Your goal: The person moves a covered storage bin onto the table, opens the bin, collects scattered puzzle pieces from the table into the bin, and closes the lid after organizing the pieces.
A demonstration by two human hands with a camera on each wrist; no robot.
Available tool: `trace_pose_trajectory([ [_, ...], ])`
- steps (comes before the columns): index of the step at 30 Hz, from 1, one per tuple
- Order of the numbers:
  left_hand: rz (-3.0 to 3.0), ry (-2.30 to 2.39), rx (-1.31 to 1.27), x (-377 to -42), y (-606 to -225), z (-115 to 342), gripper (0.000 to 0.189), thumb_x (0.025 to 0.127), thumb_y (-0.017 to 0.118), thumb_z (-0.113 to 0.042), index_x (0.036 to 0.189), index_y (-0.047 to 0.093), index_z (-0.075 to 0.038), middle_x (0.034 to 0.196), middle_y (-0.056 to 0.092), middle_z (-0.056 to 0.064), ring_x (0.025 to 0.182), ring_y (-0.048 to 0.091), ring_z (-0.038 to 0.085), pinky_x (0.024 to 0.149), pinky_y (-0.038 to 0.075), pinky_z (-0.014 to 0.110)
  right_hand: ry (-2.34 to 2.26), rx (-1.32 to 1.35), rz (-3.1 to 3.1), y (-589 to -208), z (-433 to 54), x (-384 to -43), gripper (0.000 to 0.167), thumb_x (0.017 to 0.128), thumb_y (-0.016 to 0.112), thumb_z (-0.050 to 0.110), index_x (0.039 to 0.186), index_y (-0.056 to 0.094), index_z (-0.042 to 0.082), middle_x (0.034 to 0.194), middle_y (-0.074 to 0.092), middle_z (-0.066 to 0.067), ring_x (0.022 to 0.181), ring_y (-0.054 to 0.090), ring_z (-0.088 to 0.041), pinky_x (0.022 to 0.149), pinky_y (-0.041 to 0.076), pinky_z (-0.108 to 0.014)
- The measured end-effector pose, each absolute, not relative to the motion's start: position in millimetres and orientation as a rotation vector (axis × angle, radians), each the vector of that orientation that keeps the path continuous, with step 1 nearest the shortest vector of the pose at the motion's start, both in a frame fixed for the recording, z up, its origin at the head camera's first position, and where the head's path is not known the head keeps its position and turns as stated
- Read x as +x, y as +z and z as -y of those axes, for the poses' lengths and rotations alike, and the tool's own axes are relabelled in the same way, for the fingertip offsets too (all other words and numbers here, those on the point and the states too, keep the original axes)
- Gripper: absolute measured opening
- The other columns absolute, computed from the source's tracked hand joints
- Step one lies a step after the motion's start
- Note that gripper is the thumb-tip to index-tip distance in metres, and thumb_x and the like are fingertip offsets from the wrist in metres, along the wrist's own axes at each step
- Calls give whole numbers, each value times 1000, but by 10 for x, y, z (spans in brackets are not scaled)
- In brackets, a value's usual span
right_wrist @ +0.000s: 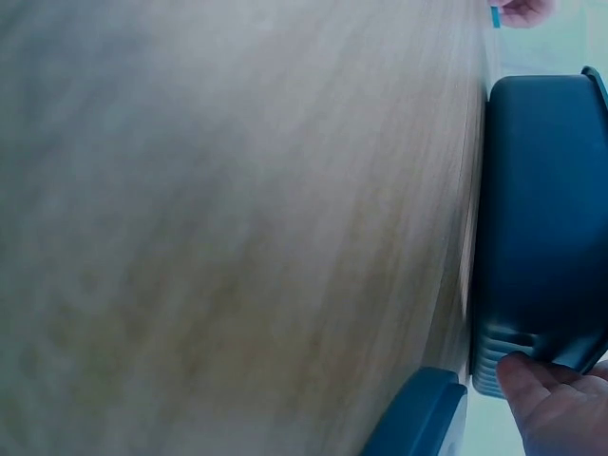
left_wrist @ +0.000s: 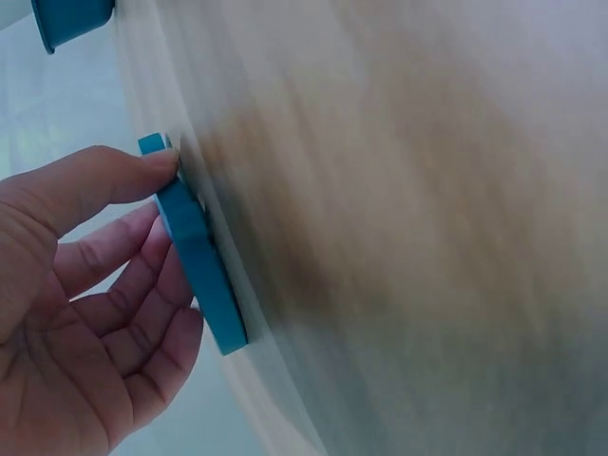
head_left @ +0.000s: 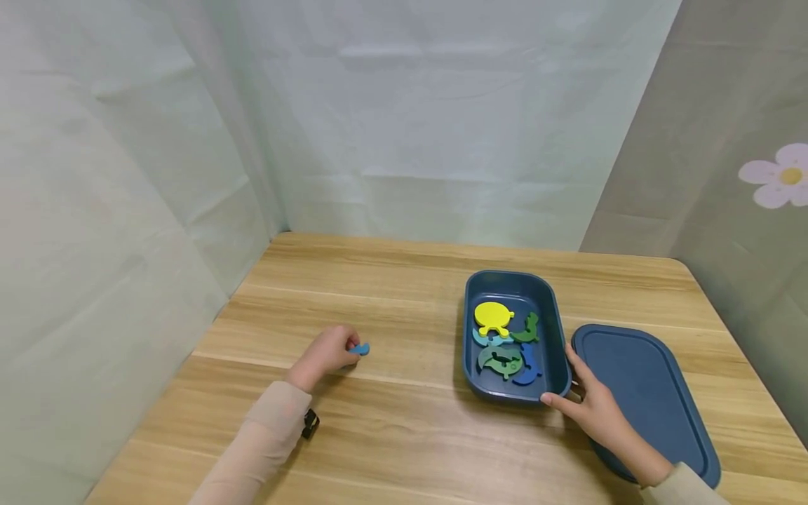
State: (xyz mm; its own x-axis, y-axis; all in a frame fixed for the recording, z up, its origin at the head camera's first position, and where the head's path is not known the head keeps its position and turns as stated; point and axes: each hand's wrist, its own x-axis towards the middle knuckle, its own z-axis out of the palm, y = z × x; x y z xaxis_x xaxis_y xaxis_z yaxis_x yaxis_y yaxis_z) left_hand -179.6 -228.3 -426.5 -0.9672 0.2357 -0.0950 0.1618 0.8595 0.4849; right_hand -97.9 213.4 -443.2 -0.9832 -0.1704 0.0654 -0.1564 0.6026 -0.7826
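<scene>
My left hand [head_left: 330, 348] pinches a small flat blue piece [head_left: 360, 349] close over the table, left of the box. In the left wrist view the thumb lies on one side of the blue piece [left_wrist: 202, 261] and the fingers are curled on the other. My right hand [head_left: 593, 407] grips the near right corner of a dark blue open box [head_left: 558, 333], thumb at the near rim and fingers along the right wall. Inside lie a yellow animal-shaped piece [head_left: 494, 315], a dark blue piece [head_left: 529, 365], a green piece [head_left: 527, 328] and several more green and light blue ones, some overlapping.
A dark blue lid [head_left: 644, 393] lies flat to the right of the box, partly under my right forearm. The wooden table [head_left: 391, 414] meets pale cloth [head_left: 442, 140] at its back and left. A small black object [head_left: 310, 424] shows beside my left sleeve.
</scene>
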Motion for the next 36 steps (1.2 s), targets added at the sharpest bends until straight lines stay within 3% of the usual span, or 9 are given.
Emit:
trace_pose_trajectory([
  [8,-2939,712,281,-1798,-4266,2196,10,82,72,-10,82,65,-3,74,59,3,66,51,14,63,46,28,-1367,-282,-2797,-4428,-2127,-982,97,82,75,19,150,9,-3,148,22,-36,118,46,-54,88,48,-53],
  [19,-3070,720,231,-1743,-4162,2061,11,78,71,-9,83,65,-1,69,61,4,57,52,13,54,44,26,-1365,-297,-2809,-4426,-2125,-977,98,81,75,18,150,10,-4,147,23,-38,117,47,-55,88,48,-54],
  [27,-3131,694,308,-1686,-4099,1941,11,74,71,-9,80,65,-2,71,63,4,60,54,14,56,47,28,-1358,-295,-2812,-4428,-2127,-979,98,81,75,19,150,10,-4,147,23,-38,117,47,-55,88,48,-54],
  [36,-3081,838,329,-1673,-4042,1820,9,77,70,-5,84,66,0,74,63,6,64,54,14,60,48,28,-1377,-300,-2799,-4430,-2127,-976,98,81,75,18,150,9,-3,148,21,-37,117,47,-55,88,48,-53],
])
